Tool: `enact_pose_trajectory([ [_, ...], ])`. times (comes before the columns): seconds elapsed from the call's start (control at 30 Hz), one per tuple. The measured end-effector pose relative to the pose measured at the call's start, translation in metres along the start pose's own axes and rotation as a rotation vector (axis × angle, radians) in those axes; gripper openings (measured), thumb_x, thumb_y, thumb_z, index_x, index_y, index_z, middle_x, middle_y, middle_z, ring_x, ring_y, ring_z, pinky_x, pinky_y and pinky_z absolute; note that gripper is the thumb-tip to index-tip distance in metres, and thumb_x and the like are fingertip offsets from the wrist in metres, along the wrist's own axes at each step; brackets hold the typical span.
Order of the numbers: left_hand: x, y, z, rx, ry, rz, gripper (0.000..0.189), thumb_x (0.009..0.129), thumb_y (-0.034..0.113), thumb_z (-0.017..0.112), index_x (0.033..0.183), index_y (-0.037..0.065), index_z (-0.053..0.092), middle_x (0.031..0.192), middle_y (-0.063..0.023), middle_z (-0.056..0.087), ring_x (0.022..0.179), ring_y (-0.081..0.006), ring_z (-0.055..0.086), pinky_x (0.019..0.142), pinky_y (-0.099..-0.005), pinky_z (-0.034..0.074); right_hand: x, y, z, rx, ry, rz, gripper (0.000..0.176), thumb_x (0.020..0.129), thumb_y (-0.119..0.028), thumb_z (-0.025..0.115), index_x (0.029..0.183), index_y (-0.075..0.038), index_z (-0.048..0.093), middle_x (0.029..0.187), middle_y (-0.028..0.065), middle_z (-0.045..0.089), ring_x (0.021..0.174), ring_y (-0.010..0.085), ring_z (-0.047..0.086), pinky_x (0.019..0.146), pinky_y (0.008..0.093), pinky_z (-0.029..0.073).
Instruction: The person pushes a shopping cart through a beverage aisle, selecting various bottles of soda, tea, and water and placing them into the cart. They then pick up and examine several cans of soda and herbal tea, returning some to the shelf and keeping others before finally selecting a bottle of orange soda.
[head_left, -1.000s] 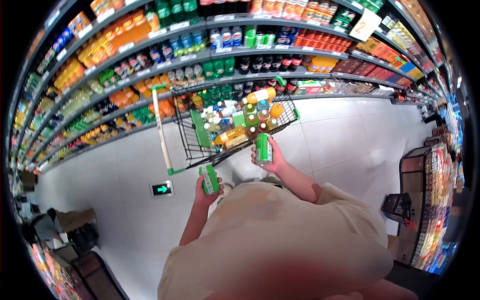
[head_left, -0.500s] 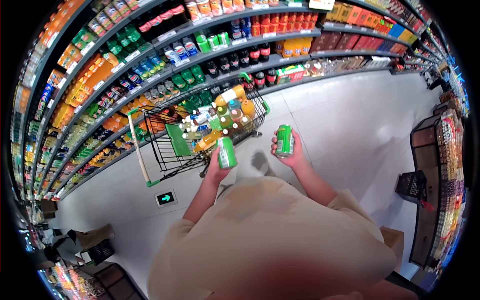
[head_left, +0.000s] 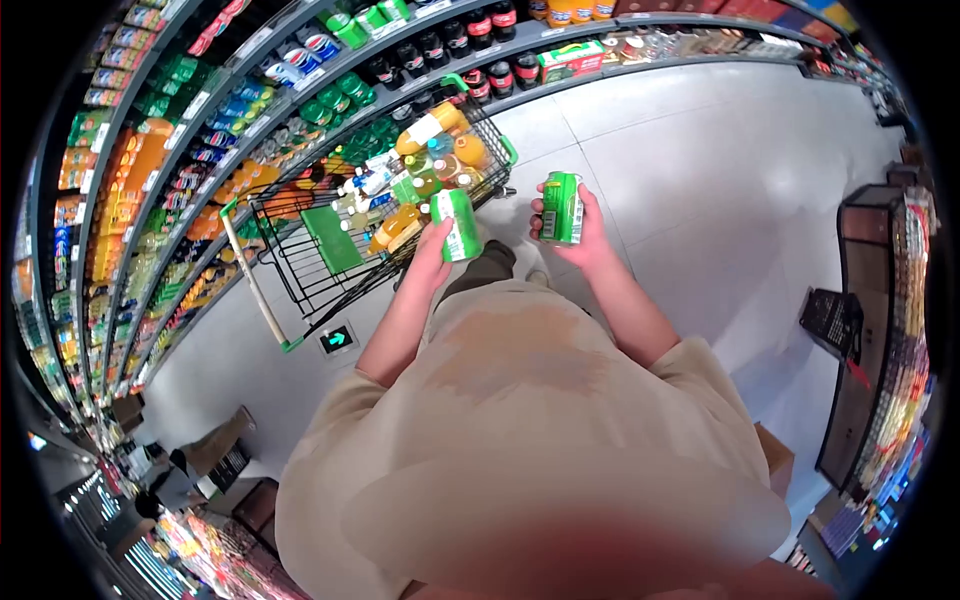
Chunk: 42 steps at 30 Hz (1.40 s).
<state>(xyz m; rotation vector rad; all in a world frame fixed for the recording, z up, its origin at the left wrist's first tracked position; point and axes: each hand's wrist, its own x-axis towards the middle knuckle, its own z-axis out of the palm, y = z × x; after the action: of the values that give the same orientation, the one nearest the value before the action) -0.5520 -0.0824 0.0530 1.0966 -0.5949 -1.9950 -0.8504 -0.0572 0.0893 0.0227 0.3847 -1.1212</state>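
Observation:
My left hand (head_left: 432, 252) is wrapped round a green drink can (head_left: 457, 226), held tilted in front of the shopping cart (head_left: 330, 238). A second green can (head_left: 562, 208) is in my right hand (head_left: 584, 230), roughly upright over the floor, to the right of the cart. Both cans show pale label panels with barcodes. Inside the cart lie several bottles, among them a large orange juice bottle (head_left: 432, 128) and a smaller amber bottle (head_left: 395, 230). The cans are apart from each other, and neither touches the cart's contents as far as I can see.
Drink shelves (head_left: 215, 110) curve along the left and top, beyond the cart. A black basket (head_left: 832, 318) sits by a snack rack (head_left: 862, 330) on the right. Another person (head_left: 178, 478) is at lower left. A floor arrow sign (head_left: 338, 340) lies below the cart.
My view has tilted down and turned, so the cart, cans and hands appear higher in the picture. The left can leans differently, and the right can has turned a little. Both hands keep their hold.

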Motion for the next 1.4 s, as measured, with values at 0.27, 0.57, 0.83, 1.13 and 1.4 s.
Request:
enact_pose_trajectory([
  [0.27,0.066,0.071,0.016,0.514,0.182,0.058,0.052,0.09,0.033,0.077,0.128,0.001,0.061,0.115,-0.0067,0.068,0.102,-0.0153,0.063,0.088,-0.0323,0.051,0.093,-0.035,-0.005,-0.18,0.193,0.044,0.047,0.098,-0.041,0.059,0.131,-0.007,0.054,0.11,0.0172,0.068,0.095,0.0363,0.069,0.085,0.0516,0.057],
  [0.57,0.132,0.044,-0.085,0.306,0.379,-0.019,0.055,0.09,0.038,0.076,0.128,0.001,0.061,0.115,-0.0082,0.068,0.101,-0.0158,0.065,0.087,-0.0328,0.052,0.233,-0.074,0.019,-0.672,0.332,0.059,0.037,0.097,-0.029,0.066,0.128,-0.01,0.055,0.113,0.0101,0.068,0.099,0.0219,0.067,0.088,0.0408,0.055],
  [0.83,0.137,0.005,-0.145,0.061,0.684,-0.009,0.051,0.091,0.039,0.073,0.126,0.002,0.063,0.111,-0.008,0.068,0.098,-0.0163,0.065,0.084,-0.0337,0.052,0.43,-0.105,0.114,-1.192,-0.038,-0.494,0.066,0.085,0.002,0.077,0.142,-0.006,0.044,0.126,0.0071,0.059,0.113,0.0166,0.06,0.098,0.0323,0.051],
  [1.13,0.142,-0.056,-0.123,-0.402,1.119,0.274,0.039,0.096,0.034,0.065,0.124,0.007,0.06,0.104,-0.0035,0.064,0.089,-0.0153,0.064,0.076,-0.0312,0.054,0.617,-0.123,0.178,-1.666,-0.222,-0.578,0.067,0.076,-0.012,0.088,0.13,0.0,0.052,0.117,0.0139,0.065,0.106,0.0233,0.064,0.095,0.0358,0.049],
  [1.4,0.159,-0.058,-0.09,-0.284,1.214,0.442,0.028,0.093,0.02,0.073,0.115,0.004,0.065,0.098,-0.0019,0.066,0.085,-0.012,0.061,0.076,-0.0284,0.049,0.642,-0.109,0.18,-2.018,-0.284,-1.014,0.059,0.074,-0.017,0.088,0.122,0.001,0.058,0.112,0.0189,0.068,0.105,0.0369,0.063,0.094,0.0441,0.049],
])
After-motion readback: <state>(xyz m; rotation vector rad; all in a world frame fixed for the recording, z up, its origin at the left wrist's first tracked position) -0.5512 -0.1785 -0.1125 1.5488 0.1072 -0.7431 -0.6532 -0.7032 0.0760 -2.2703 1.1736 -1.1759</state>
